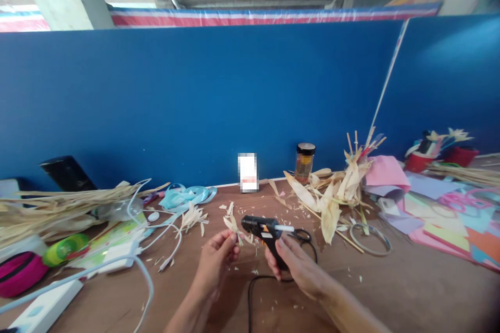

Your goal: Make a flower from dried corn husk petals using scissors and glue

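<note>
Pinched between the thumb and fingers of my left hand [222, 255] is a small corn husk flower [231, 221] with pale, pointed petals. My right hand [291, 260] is wrapped around the handle of a black hot glue gun [269, 237]. A white glue stick [284, 228] pokes out of the gun's back end. The nozzle points left, close to the husk piece; whether they touch I cannot tell. From the gun a black cord [252, 291] loops over the brown table [187, 296]. Left of my hands lies a pile of cut husk petals [193, 218].
Light blue ribbon [187, 196], white cables and a power strip [47, 307] lie on the left. A lidded jar [305, 162], dried corn husks [332, 203], a tape ring [371, 239] and coloured paper [441, 223] are on the right. Behind stands a blue partition [203, 93].
</note>
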A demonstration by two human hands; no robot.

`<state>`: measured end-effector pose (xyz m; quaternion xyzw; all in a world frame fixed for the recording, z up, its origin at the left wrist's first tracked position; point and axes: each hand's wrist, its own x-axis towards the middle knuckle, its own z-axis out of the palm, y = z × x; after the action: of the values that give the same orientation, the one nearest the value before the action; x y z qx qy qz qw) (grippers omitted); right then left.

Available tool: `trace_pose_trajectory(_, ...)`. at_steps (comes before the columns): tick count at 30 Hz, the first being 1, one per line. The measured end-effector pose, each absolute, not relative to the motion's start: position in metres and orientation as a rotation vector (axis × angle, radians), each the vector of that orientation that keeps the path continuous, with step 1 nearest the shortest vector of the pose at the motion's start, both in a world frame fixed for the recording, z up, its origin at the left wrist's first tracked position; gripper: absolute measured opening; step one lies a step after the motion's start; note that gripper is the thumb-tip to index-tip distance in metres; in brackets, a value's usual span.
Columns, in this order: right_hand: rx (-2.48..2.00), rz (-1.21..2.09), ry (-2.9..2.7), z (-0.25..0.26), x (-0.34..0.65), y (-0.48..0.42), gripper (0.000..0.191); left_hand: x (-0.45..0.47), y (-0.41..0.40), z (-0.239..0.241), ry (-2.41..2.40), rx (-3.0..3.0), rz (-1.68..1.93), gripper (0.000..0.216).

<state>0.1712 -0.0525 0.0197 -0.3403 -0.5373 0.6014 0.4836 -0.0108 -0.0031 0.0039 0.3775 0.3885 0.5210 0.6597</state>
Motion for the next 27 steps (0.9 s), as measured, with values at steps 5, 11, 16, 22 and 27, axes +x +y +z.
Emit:
trace_pose_trajectory(5,-0.902,1.395,-1.351,0.012,0.168,-0.051,0.037,-0.010,-0.004,0.003,0.883,0.828,1.175,0.021)
trace_pose_trajectory(11,-0.981,1.304,-1.379,0.006,0.168,-0.049,0.042,-0.010,-0.006,0.006,0.896,0.826,1.170,0.021)
trace_pose_trajectory(16,-0.985,1.331,-1.346,-0.001,0.169,-0.046,0.041,-0.009,-0.005,0.006,0.884,0.846,1.143,0.020)
trace_pose_trajectory(22,-0.970,1.324,-1.371,-0.004,0.170,-0.047,0.040,-0.009,-0.006,0.005,0.909,0.842,1.138,0.022)
trace_pose_trajectory(27,-0.981,1.324,-1.379,-0.008,0.170,-0.046,0.040,-0.009,-0.006,0.005,0.889,0.855,1.140,0.021)
